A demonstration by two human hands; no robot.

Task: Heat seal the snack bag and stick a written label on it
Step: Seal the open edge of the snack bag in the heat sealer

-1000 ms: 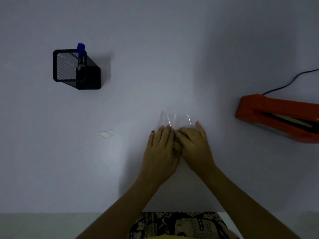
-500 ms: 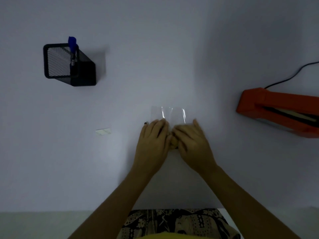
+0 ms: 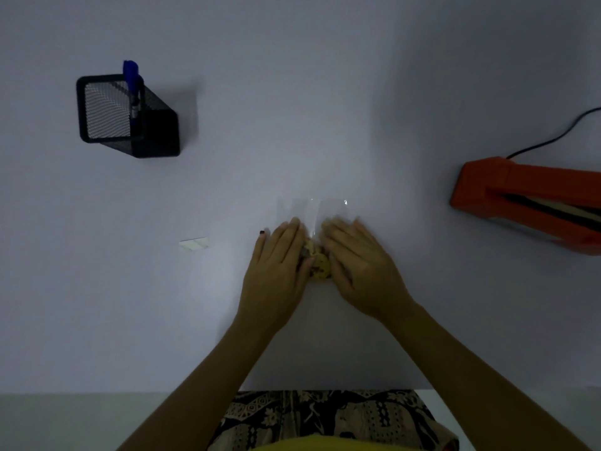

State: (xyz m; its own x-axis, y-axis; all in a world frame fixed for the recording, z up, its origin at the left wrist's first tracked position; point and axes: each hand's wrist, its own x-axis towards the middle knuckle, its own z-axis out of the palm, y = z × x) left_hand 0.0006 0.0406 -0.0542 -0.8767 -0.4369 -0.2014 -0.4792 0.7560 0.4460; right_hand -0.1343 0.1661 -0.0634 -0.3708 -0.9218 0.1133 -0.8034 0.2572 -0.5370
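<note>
A clear plastic snack bag (image 3: 312, 211) lies flat on the white table, its open end pointing away from me. Brown cookies (image 3: 320, 265) show inside it between my hands. My left hand (image 3: 276, 265) rests flat on the bag's left side, fingers straight and together. On the bag's right side my right hand (image 3: 361, 265) presses down the same way. Both hands hide most of the bag's near half. A small white label (image 3: 194, 244) lies on the table to the left of my left hand. An orange heat sealer (image 3: 527, 200) sits at the right edge.
A black mesh pen holder (image 3: 126, 118) stands at the far left with a blue-capped pen (image 3: 131, 79) in it. The sealer's black cable (image 3: 553, 138) runs off to the right. The table's near edge (image 3: 130, 390) crosses the bottom, above my patterned clothing.
My hands have gone from bunched fingers on the bag to flat palms pressed on either side of it. The bag's far end now lies flatter. The camera view shifted slightly.
</note>
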